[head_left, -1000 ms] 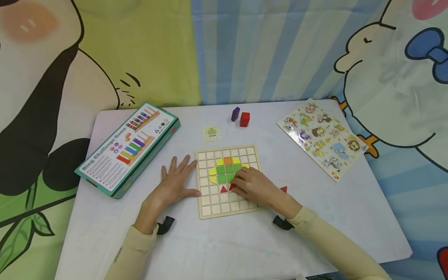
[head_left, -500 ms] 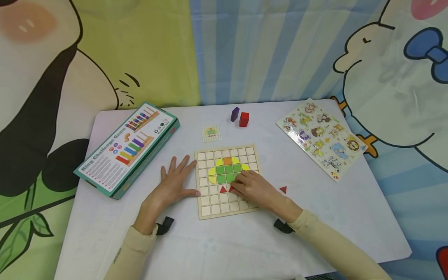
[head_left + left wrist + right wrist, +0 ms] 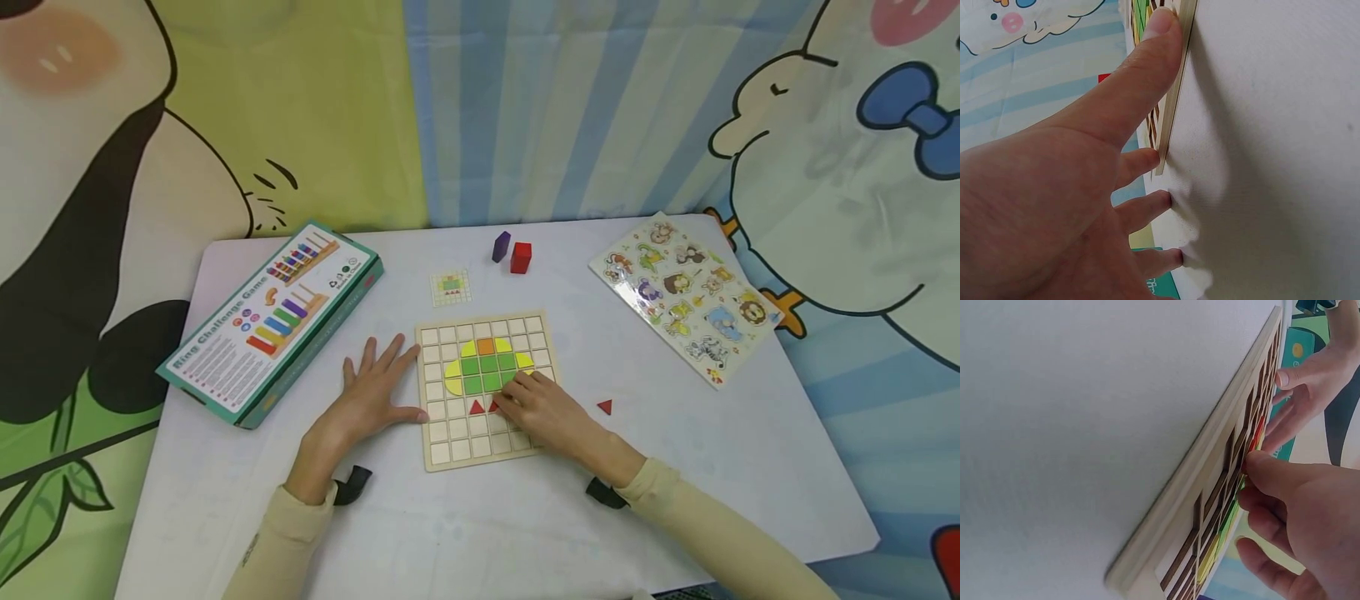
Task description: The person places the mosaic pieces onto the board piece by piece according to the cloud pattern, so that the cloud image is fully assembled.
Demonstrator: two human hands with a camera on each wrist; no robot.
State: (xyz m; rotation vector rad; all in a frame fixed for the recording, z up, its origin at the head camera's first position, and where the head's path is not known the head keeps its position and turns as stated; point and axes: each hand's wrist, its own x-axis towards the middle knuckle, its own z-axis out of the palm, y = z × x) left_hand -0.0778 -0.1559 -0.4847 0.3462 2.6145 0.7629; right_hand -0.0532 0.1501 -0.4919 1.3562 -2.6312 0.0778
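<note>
A square wooden grid board point(image 3: 442, 452) lies on the white table. Green square tiles point(image 3: 480, 373), yellow rounded tiles point(image 3: 453, 379) and an orange square tile point(image 3: 486, 346) fill some of its cells. My left hand point(image 3: 362, 398) is spread flat at the board's left side, its thumb and a fingertip at the edge. My right hand point(image 3: 543, 414) is over the lower right of the board, thumb and fingers pinching a red triangle tile point(image 3: 493, 407), partly hidden by the fingertips. Left of it on the board sits another red triangle point(image 3: 476, 407).
One loose red triangle point(image 3: 605, 407) lies right of the board. Behind the board are a small pattern card point(image 3: 451, 287), a purple block point(image 3: 501, 247) and a red block point(image 3: 521, 258). A game box point(image 3: 270, 325) lies left, an animal picture board point(image 3: 686, 298) right.
My right hand and forearm have shifted slightly, so the loose red triangle beside the wrist now shows fully. My left hand stays in place at the board's edge.
</note>
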